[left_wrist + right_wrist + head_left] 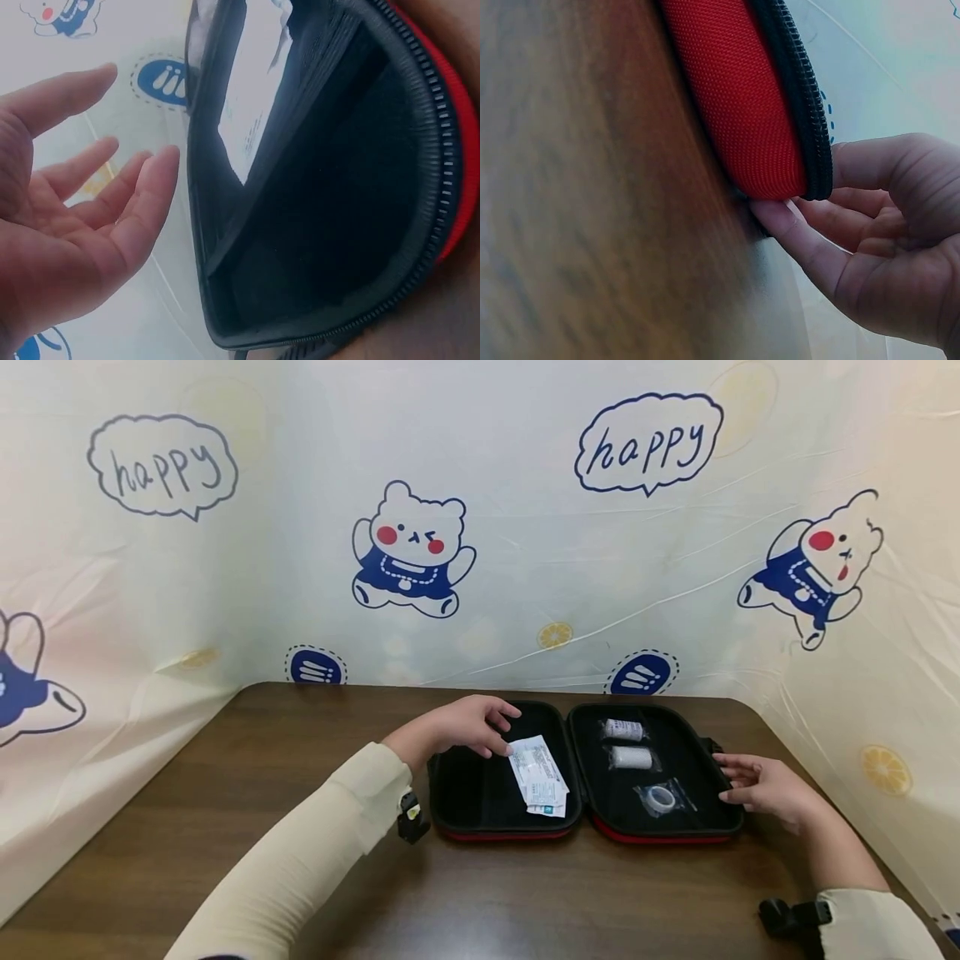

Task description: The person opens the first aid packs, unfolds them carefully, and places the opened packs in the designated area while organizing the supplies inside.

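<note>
A zippered case [573, 760], black inside and red outside, lies unfolded on the table. Over its left half hovers my left hand [472, 727], fingers loosely bent and holding nothing; the left wrist view shows the same empty hand [90, 202]. Flat white printed packets [538, 772] lie in that half, near my left fingertips. At the case's right edge my right hand [768, 789] grips the rim, thumb on the zipper side and a finger against the red shell [742, 112]. The right half holds two wrapped white rolls [632, 757] and a bagged ring-shaped roll [662, 800].
The brown wooden table [300, 860] extends around the case. Behind it and at both sides hangs a pale printed curtain [517, 552] with bears and speech bubbles. Dark straps with small devices [412, 818] sit on both wrists.
</note>
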Demonstrator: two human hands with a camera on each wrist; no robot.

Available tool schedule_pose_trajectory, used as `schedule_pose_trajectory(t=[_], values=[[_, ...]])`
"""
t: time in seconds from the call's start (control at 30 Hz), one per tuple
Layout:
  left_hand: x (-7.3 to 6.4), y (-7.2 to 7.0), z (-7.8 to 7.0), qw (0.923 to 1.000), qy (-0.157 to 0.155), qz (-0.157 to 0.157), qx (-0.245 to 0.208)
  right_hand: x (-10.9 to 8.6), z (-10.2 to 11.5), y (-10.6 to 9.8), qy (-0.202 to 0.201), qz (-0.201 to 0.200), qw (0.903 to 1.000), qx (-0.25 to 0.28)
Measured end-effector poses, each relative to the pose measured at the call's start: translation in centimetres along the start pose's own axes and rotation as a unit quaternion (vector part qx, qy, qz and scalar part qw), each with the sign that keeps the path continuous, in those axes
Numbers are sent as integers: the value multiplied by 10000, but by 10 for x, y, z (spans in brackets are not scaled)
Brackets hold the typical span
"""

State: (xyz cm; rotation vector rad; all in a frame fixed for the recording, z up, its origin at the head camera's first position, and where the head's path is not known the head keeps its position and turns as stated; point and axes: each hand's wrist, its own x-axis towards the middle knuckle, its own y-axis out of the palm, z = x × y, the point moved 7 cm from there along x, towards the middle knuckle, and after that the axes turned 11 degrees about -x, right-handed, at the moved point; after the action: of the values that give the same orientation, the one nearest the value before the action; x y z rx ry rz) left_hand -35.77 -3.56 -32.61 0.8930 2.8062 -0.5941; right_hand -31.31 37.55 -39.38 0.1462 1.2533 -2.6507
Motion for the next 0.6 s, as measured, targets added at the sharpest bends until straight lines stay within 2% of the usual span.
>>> schedule_pose_trajectory(t=[0.3,0.5,0.6], values=[[24,8,3,9987,-60,377,350,1,-2,-2,-15,-10,10000,-37],[40,15,11,9983,-19,372,446,1,-2,0,-5,10,10000,-5],[47,19,14,9958,-16,242,878,1,-1,0,10,8,10000,-20]])
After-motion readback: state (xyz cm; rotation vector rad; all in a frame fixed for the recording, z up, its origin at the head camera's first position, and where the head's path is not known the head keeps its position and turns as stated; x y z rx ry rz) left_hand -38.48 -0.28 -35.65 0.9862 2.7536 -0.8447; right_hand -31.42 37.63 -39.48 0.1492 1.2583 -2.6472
